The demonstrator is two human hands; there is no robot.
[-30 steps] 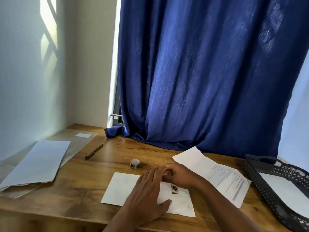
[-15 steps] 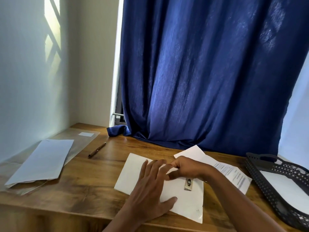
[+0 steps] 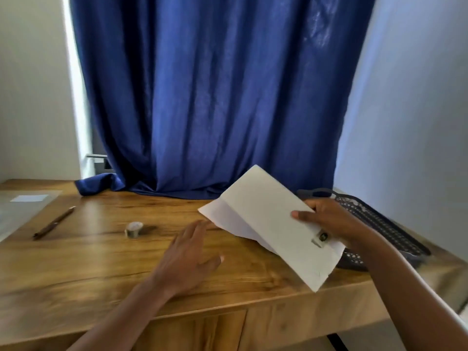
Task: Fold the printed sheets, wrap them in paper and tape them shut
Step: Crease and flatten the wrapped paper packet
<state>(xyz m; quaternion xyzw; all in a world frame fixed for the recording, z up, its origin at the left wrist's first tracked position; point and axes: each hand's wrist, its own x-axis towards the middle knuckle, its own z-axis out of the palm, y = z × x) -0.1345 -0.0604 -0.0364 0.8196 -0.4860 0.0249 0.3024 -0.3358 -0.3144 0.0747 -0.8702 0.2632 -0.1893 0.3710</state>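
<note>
Desk [image 3: 76,269]: wooden, front edge nearest the camera, carrying every item below.

Left hand [image 3: 188,259]: low over the middle of the desk, fingers straight and spread, holding nothing; blurred, so contact with the wood cannot be told.

Wrapped packet [image 3: 273,224]: white paper folded round its contents, lifted clear of the desk and tilted, one flap hanging open on its left side. A short strip of tape [image 3: 319,238] sits across the seam near its right end.

Right hand [image 3: 329,219]: grips the packet by its right edge, thumb on the upper face, fingers behind.

Tape roll [image 3: 134,229]: small, standing on the desk left of the left hand, well apart from the packet.

Pen [image 3: 53,222]: lying slantwise further left.

Tray [image 3: 379,224]: dark, perforated, at the right end of the desk, partly hidden behind the packet and the right hand.

Clear plastic sleeve [image 3: 22,211]: far left edge, with a small white label on it.

Curtain [image 3: 215,97]: blue, hanging behind the desk, its hem resting on the far edge.

Step in hand, by judgement: one packet wrapped and taped, apparently being carried toward the tray. Next move likely calls for setting it in the tray without the loose flap catching on the rim; whether that flap needs more tape is unclear.
</note>
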